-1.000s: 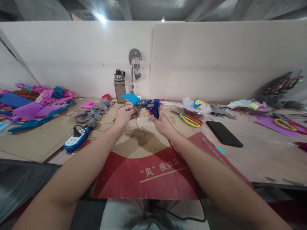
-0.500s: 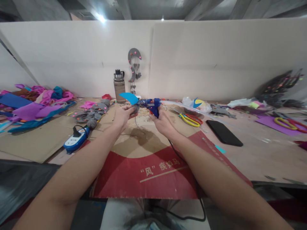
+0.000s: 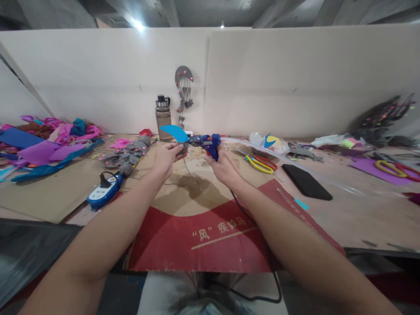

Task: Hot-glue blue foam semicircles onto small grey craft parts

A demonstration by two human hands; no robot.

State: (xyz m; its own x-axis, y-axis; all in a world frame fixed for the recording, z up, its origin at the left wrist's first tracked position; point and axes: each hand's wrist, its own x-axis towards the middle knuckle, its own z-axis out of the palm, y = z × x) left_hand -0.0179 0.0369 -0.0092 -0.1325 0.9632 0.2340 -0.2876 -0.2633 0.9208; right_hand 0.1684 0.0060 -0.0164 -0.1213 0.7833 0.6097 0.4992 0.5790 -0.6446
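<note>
My left hand [image 3: 166, 157] pinches a small grey felt piece [image 3: 182, 149], partly hidden by the fingers. A bright blue crescent [image 3: 175, 132] rises just above those fingertips; whether it is attached to the grey piece cannot be made out. Closed round the handle of a blue hot glue gun [image 3: 210, 141] is my right hand [image 3: 226, 167]. The gun's nozzle points left and meets the edge of the crescent and felt. From its back a long clear glue stick [image 3: 252, 145] runs out to the right. A thin grey thread [image 3: 187, 168] hangs below my left hand.
Red-and-brown cardboard [image 3: 203, 253] lies under my hands. To the right are yellow-and-red scissors [image 3: 260, 164] and a black phone [image 3: 306, 181]. At left sit a power strip [image 3: 104, 191], grey felt pieces [image 3: 126, 154] and coloured cloth [image 3: 49, 140]. A bottle [image 3: 163, 118] stands behind.
The blue crescent has shifted slightly left and tilted, with more of it showing. The left fingers and grey piece have moved a little left; the glue gun has barely moved.
</note>
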